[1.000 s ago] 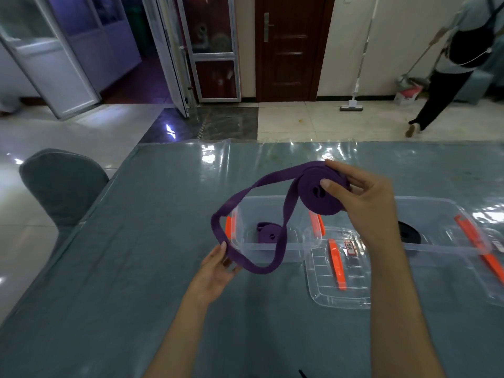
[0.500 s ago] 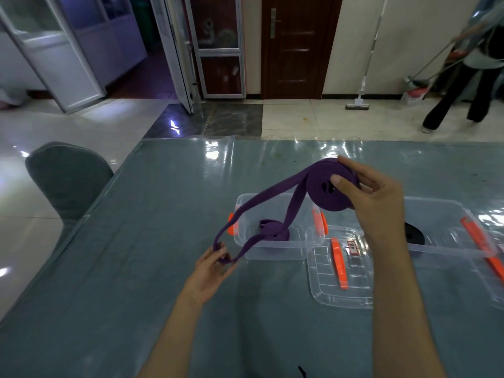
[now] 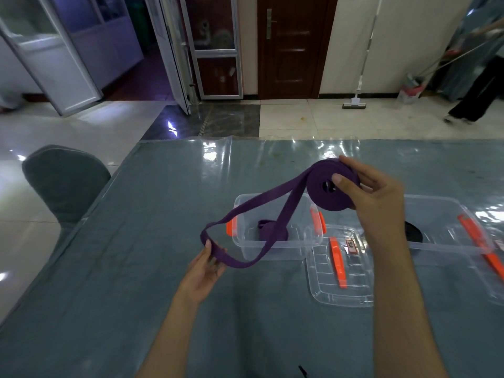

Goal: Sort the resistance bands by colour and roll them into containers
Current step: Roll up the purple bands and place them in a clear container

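Note:
A purple resistance band (image 3: 272, 208) is partly wound into a roll (image 3: 324, 192) that my right hand (image 3: 373, 197) grips above the table, thumb on its face. The loose loop of the band hangs down to the left, and my left hand (image 3: 204, 266) holds its low end between thumb and fingers. Below the loop stands a clear container with orange latches (image 3: 275, 248), holding a rolled purple band (image 3: 272, 231). A second clear container (image 3: 447, 233) to the right holds a black rolled band (image 3: 413, 231), partly hidden by my right forearm.
A clear lid with an orange strip (image 3: 341, 268) lies in front of the containers on the grey-blue plastic-covered table (image 3: 136, 268). A grey chair (image 3: 62, 184) stands at the table's left edge. A person (image 3: 474, 85) sweeps the floor at the far right.
My right hand has kept the roll at about the same height. The loose loop has swung down and my left hand has shifted along its low end. The person at the back moved right.

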### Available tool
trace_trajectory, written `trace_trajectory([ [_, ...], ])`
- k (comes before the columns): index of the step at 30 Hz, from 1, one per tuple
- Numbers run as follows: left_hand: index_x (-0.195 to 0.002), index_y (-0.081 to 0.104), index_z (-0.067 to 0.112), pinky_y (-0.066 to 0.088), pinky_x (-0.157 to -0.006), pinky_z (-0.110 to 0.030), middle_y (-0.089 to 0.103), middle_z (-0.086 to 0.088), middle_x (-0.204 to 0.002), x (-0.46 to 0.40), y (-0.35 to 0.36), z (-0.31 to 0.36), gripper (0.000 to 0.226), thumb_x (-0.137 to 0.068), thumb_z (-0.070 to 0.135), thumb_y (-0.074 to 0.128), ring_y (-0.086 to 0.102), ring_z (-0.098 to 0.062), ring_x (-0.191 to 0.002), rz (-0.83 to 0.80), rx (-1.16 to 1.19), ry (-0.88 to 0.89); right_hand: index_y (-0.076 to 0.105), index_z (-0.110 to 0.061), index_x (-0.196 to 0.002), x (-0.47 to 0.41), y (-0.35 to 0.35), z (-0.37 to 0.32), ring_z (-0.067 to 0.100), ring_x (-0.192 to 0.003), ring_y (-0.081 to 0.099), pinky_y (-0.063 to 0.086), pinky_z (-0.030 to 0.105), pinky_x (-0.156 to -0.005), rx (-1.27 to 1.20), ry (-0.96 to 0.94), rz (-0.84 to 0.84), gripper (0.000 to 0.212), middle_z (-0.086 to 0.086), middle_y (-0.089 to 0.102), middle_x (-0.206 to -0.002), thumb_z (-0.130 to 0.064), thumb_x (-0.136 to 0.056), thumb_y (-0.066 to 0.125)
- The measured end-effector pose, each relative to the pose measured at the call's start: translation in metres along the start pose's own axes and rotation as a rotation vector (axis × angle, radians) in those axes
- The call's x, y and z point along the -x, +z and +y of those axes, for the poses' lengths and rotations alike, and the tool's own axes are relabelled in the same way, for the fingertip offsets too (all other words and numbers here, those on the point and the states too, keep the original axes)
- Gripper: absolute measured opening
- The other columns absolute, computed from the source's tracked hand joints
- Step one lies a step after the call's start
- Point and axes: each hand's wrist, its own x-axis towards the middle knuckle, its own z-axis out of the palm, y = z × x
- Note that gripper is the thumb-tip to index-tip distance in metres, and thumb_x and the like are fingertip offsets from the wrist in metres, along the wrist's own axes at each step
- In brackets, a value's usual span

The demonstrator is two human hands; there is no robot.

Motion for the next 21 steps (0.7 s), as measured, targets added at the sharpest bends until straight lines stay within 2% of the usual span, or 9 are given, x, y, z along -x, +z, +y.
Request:
trace_trajectory([
  [3,-0.089,0.073,0.006,0.066,-0.073,-0.036,0.072,-0.006,-0.084,0.002,0.004,-0.001,0.025,-0.087,0.031,0.067,0.077,-0.017,-0.079,-0.030,0.129,-0.014,0.072,-0.020,-0.129,-0.001,0.001,0.001,0.019,-0.107,0.075,0.063,0.049,-0.090,-0.004,-0.006,-0.009,0.043,0.000,0.078,-0.114,-0.012,-0.088,0.081],
  [6,-0.080,0.074,0.010,0.064,-0.087,-0.048,0.070,-0.006,-0.081,0.001,0.004,-0.001,0.028,-0.094,0.033,0.064,0.075,-0.020,-0.079,-0.088,0.095,-0.061,0.073,-0.018,-0.128,-0.002,0.004,0.002,0.017,-0.107,0.075,0.063,0.047,-0.090,0.004,-0.017,-0.030,0.042,0.000,0.079,-0.113,-0.011,-0.088,0.081],
  [8,-0.086,0.071,0.011,0.057,-0.094,-0.049,0.069,-0.007,-0.083,0.003,0.006,-0.001,0.027,-0.097,0.035,0.064,0.071,-0.022,-0.085,-0.111,-0.052,-0.096,0.073,-0.020,-0.127,-0.002,0.004,0.001,0.018,-0.108,0.075,0.063,0.047,-0.091,-0.005,-0.020,-0.047,0.041,-0.001,0.079,-0.112,-0.011,-0.088,0.081],
  [11,-0.096,0.072,0.013,0.055,-0.087,-0.044,0.071,-0.007,-0.091,0.002,0.003,-0.001,0.030,-0.089,0.042,0.067,0.067,-0.022,-0.093,-0.116,-0.266,-0.095,0.074,-0.023,-0.125,0.001,0.005,-0.004,0.018,-0.109,0.075,0.062,0.047,-0.092,-0.052,-0.029,-0.093,0.041,-0.002,0.080,-0.111,-0.012,-0.087,0.081],
  [13,-0.116,0.073,0.010,0.059,-0.079,-0.039,0.072,-0.010,-0.108,0.003,0.000,-0.001,0.043,-0.087,0.042,0.074,0.067,-0.022,-0.097,-0.134,-0.418,-0.081,0.074,-0.026,-0.123,0.002,0.006,-0.010,0.019,-0.109,0.074,0.061,0.046,-0.093,-0.084,-0.042,-0.131,0.040,-0.002,0.079,-0.112,-0.012,-0.087,0.081],
  [15,-0.130,0.067,0.017,0.058,-0.080,-0.035,0.070,-0.008,-0.123,0.006,0.001,0.001,0.060,-0.078,0.042,0.086,0.068,-0.023,-0.104,-0.110,-0.550,-0.062,0.074,-0.026,-0.123,0.004,0.005,-0.016,0.020,-0.110,0.074,0.061,0.043,-0.093,-0.119,-0.056,-0.171,0.040,-0.001,0.079,-0.113,-0.011,-0.086,0.080],
  [16,-0.130,0.066,0.021,0.056,-0.085,-0.035,0.069,-0.006,-0.126,0.009,0.005,0.003,0.064,-0.074,0.044,0.086,0.068,-0.023,-0.109,-0.091,-0.633,-0.029,0.073,-0.024,-0.123,0.005,0.005,-0.019,0.021,-0.109,0.075,0.061,0.040,-0.092,-0.127,-0.067,-0.196,0.040,0.000,0.079,-0.113,-0.012,-0.085,0.079],
  [18,-0.126,0.067,0.025,0.053,-0.091,-0.035,0.071,-0.004,-0.126,0.010,0.022,0.013,0.049,-0.082,0.040,0.084,0.068,-0.026,-0.117,-0.078,-0.799,0.118,0.073,-0.022,-0.122,0.007,0.005,-0.024,0.020,-0.108,0.075,0.062,0.033,-0.090,-0.122,-0.094,-0.253,0.041,0.000,0.079,-0.113,-0.012,-0.083,0.079],
  [21,-0.118,0.068,0.025,0.057,-0.083,-0.026,0.073,0.001,-0.112,0.016,0.063,0.034,0.024,-0.096,0.019,0.074,0.071,-0.028,-0.110,-0.102,-0.912,0.436,0.073,-0.022,-0.120,0.009,0.006,-0.028,0.019,-0.106,0.076,0.062,0.028,-0.088,-0.113,-0.114,-0.320,0.040,-0.002,0.079,-0.113,-0.011,-0.082,0.079],
])
